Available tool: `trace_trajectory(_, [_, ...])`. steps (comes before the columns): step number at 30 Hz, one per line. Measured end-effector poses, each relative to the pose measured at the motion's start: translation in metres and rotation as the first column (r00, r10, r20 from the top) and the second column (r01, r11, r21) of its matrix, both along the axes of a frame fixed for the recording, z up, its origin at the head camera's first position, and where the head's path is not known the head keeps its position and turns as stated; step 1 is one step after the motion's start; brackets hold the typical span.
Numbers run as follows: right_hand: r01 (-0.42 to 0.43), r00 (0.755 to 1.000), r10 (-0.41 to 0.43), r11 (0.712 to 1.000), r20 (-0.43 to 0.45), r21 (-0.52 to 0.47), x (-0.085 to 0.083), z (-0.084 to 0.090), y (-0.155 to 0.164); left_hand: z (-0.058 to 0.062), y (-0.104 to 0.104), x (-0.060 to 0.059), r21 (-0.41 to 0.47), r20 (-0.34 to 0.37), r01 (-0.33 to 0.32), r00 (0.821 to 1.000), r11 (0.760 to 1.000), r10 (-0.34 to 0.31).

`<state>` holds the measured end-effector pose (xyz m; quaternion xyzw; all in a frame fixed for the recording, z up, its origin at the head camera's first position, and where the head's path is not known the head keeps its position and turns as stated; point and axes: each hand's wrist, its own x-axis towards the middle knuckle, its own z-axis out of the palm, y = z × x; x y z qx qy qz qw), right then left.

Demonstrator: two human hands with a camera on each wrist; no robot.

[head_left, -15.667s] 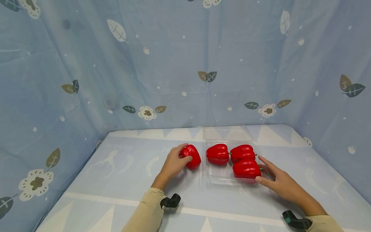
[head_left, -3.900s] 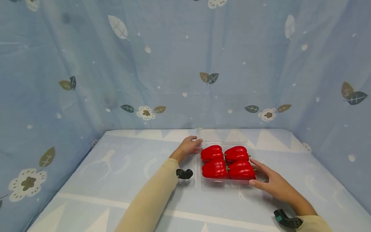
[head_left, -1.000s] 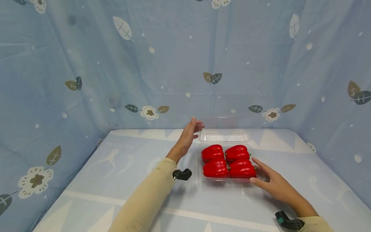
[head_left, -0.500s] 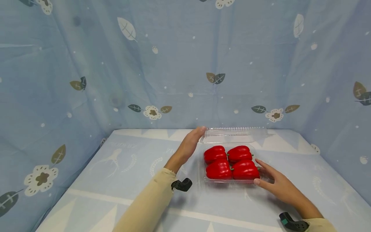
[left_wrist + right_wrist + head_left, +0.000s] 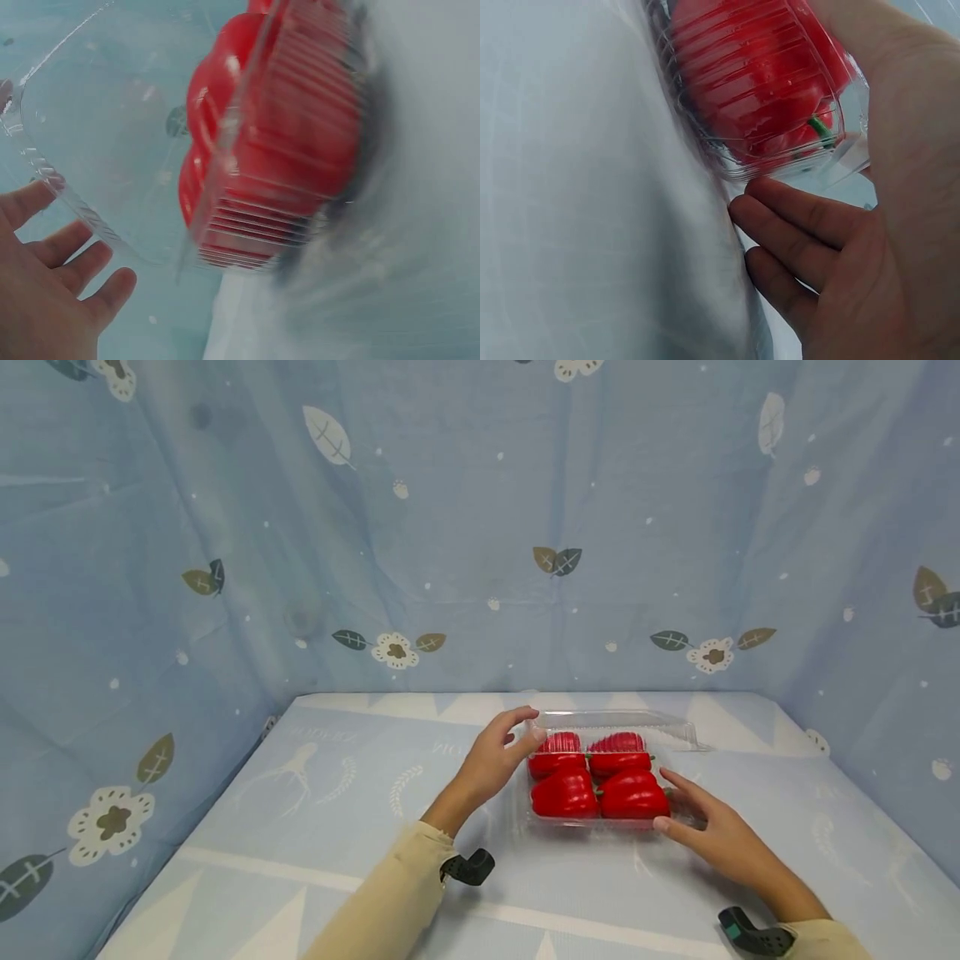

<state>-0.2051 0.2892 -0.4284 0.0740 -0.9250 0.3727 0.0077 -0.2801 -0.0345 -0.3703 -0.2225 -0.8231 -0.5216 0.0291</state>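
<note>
Several red bell peppers (image 5: 564,793) lie in two rows in a clear plastic container (image 5: 585,824). Its hinged clear lid (image 5: 615,720) is tilted over the back row, so the rear peppers show through its ribbed edge. My left hand (image 5: 491,760) holds the lid's left end between thumb and fingers; in the left wrist view the fingertips are at the lid's rim (image 5: 86,214), the other fingers spread. My right hand (image 5: 723,839) spans the container's right end, thumb at the front corner and index finger farther back. In the right wrist view the remaining fingers (image 5: 802,210) lie beside the container's base.
The container stands on a pale blue-and-white patterned tablecloth (image 5: 360,827). A blue curtain (image 5: 465,527) with leaf and flower prints hangs behind and at both sides. Each wrist carries a dark camera mount (image 5: 471,867).
The last loose pepper has gone into the container, and the left hand has raised the lid from behind. Over the last second the lid swung forward over the back peppers; the right hand stayed put.
</note>
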Motion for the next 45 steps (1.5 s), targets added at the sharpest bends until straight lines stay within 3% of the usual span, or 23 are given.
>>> trace_trajectory(6, [-0.015,0.999,0.015,1.000,-0.032,0.012,0.001,0.001,0.001,-0.012,-0.004,0.011,0.020,0.002,-0.004,1.000,1.000,0.004])
trace_trajectory(14, [-0.006,0.999,0.005,1.000,-0.054,-0.012,0.002,0.005,0.012,-0.020,-0.001,0.022,0.007,0.010,-0.034,0.999,0.999,0.034])
trace_trajectory(25, [0.089,0.984,-0.089,0.996,-0.152,-0.005,0.004,0.009,0.015,-0.027,-0.001,0.042,-0.045,0.058,-0.103,0.993,0.994,0.106])
trace_trajectory(32, [0.040,0.974,-0.064,0.993,-0.216,-0.111,0.003,0.006,0.021,-0.040,-0.001,0.049,0.007,0.004,-0.093,0.996,0.996,0.093])
trace_trajectory(38, [0.022,0.978,-0.062,0.980,-0.198,-0.195,0.004,0.006,0.024,-0.044,-0.002,0.053,0.034,-0.016,-0.103,0.994,0.994,0.104])
trace_trajectory(45, [0.021,0.973,-0.064,0.981,-0.221,-0.191,0.006,0.011,0.018,-0.047,-0.007,0.056,0.034,-0.008,-0.134,0.991,0.990,0.134])
